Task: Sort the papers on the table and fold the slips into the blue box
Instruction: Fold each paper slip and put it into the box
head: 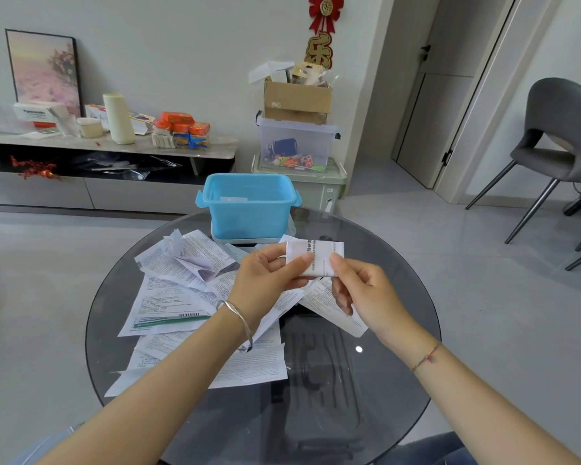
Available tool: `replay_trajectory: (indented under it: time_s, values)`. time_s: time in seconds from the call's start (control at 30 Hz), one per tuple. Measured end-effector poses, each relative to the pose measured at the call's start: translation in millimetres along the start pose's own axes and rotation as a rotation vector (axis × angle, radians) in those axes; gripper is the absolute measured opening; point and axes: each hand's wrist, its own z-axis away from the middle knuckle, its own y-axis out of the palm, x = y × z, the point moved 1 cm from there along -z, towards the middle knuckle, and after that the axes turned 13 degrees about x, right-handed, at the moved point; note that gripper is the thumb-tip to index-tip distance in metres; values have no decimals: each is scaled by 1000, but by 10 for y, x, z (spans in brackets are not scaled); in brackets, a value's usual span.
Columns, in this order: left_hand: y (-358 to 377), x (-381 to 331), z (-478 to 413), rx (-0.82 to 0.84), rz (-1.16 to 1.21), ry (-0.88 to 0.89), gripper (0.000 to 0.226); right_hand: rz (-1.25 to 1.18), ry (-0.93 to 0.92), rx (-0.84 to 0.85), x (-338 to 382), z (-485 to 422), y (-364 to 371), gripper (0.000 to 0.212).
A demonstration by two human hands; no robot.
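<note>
- Fingers [272,252] of the left hand [265,276] curl round the left edge of a folded slip [319,255], with the thumb pressed on its near face, so the paper is pinched.
- On the right hand [359,290], thumb and forefinger pinch the slip's lower right part; the other fingers curl loosely in under the palm.
- Both forearms reach in from the bottom corners and converge over the middle of the table [389,380]. The hands are raised above the papers and rest on nothing.
- The slip is thin white paper folded into a small rectangle with dark print on its face. It is held in the air just in front of the blue box [249,213].
- The blue box is pale blue plastic, rectangular with rounded corners, a latch lug on each side and an open top. It stands on the far part of the table on a pale flat base, lid or tray I cannot tell. A white slip [233,199] lies inside.
- The papers [178,290] are loose printed white sheets, creased and overlapping in a heap on the table's left and centre. One carries a green band and a barcode.
- The table is round, dark smoked glass, glossy with reflections.
- A smooth metal bangle [239,317] circles the left wrist, and a thin coloured cord [426,357] the right.
</note>
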Motion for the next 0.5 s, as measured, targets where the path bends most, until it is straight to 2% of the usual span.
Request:
replay_trajectory:
  time_s: [0.2,0.33,0.5]
  values:
    - [-11,17,-27,-9,29,-36,20,-17,-41,-45,-30,-16,20,47]
    - [-40,31,-48,-75,28,-18,21,-79,-100,-89,-30,-22,7,18]
    - [-63,48,-53,-136,105,-27,18,-139,-161,-146,-23,-14,-39,11]
